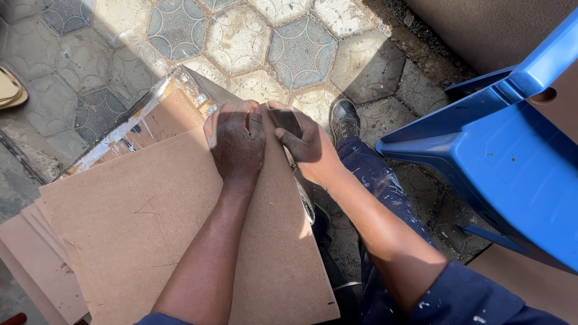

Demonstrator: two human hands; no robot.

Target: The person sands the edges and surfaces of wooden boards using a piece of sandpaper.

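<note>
You are pressing your left hand (236, 139) flat, fingers together and curled slightly over the far edge, onto the top flat brown fibreboard sheet (180, 235), which is lying in the centre and lower left of the frame on a stack of similar brown boards (36, 265). Your right hand (310, 147) is closing around a small dark flat block (286, 122), pinching it between thumb and fingers right at the sheet's upper corner, just beside your left hand. What the block is cannot be told for certain; it looks like an abrasive pad or small scraper.

Judging from this, you are working the sheet's edge at that corner. To do it well, you should be keeping the left palm bearing down close to the worked spot so the sheet is not sliding on the stack, and keeping the block square to the edge with even pressure, with your left fingertips clear of its path.

Under the stack, a worn paint-streaked desk (138, 120) is showing toward the upper left. A blue plastic chair (512, 162) is lying tipped at the right, and your dark shoe (344, 120) is resting on the patterned hexagonal paving (241, 36) at the top.
</note>
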